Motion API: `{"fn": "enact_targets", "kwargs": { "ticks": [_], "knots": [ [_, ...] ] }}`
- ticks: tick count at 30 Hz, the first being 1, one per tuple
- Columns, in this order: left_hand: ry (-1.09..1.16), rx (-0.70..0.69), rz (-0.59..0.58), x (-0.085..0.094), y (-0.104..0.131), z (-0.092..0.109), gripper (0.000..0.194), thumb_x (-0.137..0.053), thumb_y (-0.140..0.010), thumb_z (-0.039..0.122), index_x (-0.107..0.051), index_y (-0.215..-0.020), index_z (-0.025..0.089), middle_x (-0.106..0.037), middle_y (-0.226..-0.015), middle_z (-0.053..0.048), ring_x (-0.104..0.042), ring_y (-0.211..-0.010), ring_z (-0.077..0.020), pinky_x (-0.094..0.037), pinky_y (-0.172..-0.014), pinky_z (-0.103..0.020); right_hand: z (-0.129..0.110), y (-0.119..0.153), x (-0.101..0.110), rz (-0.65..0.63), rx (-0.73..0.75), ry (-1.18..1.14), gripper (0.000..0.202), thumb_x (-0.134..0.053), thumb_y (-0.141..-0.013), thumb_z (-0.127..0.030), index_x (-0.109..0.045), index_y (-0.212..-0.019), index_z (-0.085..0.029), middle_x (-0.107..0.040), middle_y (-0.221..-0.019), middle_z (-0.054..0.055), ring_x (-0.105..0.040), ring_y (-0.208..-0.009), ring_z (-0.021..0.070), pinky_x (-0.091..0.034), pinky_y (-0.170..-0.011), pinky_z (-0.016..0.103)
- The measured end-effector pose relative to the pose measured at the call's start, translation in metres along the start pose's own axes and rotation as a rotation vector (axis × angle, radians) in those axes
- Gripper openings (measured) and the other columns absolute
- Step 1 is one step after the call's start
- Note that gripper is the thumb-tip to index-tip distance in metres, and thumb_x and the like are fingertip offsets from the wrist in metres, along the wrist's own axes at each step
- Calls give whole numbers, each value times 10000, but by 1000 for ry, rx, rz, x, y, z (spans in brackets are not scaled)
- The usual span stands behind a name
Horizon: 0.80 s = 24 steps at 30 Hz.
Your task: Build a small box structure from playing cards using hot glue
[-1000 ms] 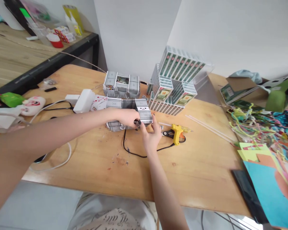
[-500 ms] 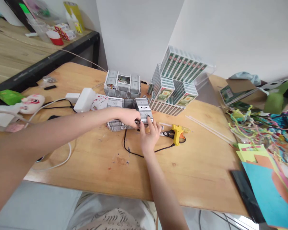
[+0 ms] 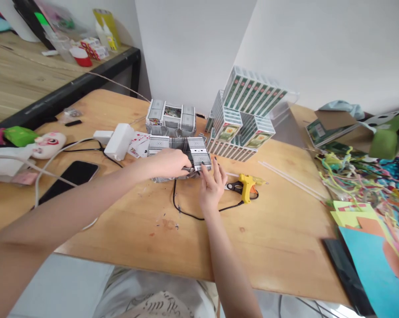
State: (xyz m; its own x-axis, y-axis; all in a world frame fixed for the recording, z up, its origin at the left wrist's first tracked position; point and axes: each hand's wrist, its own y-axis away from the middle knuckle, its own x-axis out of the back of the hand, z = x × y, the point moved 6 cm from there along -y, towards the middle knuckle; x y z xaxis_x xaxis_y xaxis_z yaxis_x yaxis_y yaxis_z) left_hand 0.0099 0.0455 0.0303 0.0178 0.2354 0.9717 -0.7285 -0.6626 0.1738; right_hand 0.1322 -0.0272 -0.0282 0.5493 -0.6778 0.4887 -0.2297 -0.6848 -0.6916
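A box built of grey-patterned playing cards [image 3: 199,148] stands mid-table, with raised blocks at its corners and a hollow centre. My left hand [image 3: 174,162] reaches across its front, fingers closed over the front wall next to the right block; the fingertips are partly hidden inside. At the front right corner, my right hand [image 3: 213,183] grips the same box, thumb low on the front face and fingers up along the block. Behind it sits a similar card-built structure [image 3: 171,118] with a window-like opening.
A yellow glue gun [image 3: 248,187] and black-handled scissors [image 3: 234,187] lie right of the hands. Boxed card decks [image 3: 232,126] are stacked behind. Loose playing cards [image 3: 140,145], a white adapter [image 3: 119,141] and a phone [image 3: 70,179] are leftward. Coloured paper [image 3: 371,260] covers the right edge.
My left hand's fingers have shifted slightly left and inward over the front wall. My right hand has moved a little right and its fingers are straighter. The view has shifted slightly.
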Motion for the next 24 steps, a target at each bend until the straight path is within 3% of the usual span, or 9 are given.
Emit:
{"fn": "enact_targets", "kwargs": {
  "ticks": [5, 15, 24],
  "knots": [
    [4, 50, 143, -11, 10, 4, 285, -418, -862, 289, -697, -833, 235, -709, -762, -51, -623, -642, -173, -326, -542, -248, -10, -4, 1, 0, 184, -16, 328, -441, -893, -106, -690, -1005, -288, -709, -1044, 21, -563, -1126, 208, -418, -977, 466],
    [60, 21, 195, -12, 10, 2, 289, -417, -857, 249, -695, -782, 230, -690, -682, -37, -593, -593, -153, -275, -513, -250, -22, -1, -1, -52, 313, 131, 353, -400, -880, -69, -651, -1066, -231, -694, -1093, 45, -579, -1133, 209, -390, -1010, 455],
    [82, 17, 185, -15, 9, -1, 288, -425, -859, 291, -707, -818, 250, -712, -765, -29, -610, -655, -159, -320, -560, -252, -10, -20, -2, -46, 165, -15, 273, -465, -887, -141, -696, -775, -232, -742, -902, 16, -676, -911, 166, -453, -951, 419]
  ]
}}
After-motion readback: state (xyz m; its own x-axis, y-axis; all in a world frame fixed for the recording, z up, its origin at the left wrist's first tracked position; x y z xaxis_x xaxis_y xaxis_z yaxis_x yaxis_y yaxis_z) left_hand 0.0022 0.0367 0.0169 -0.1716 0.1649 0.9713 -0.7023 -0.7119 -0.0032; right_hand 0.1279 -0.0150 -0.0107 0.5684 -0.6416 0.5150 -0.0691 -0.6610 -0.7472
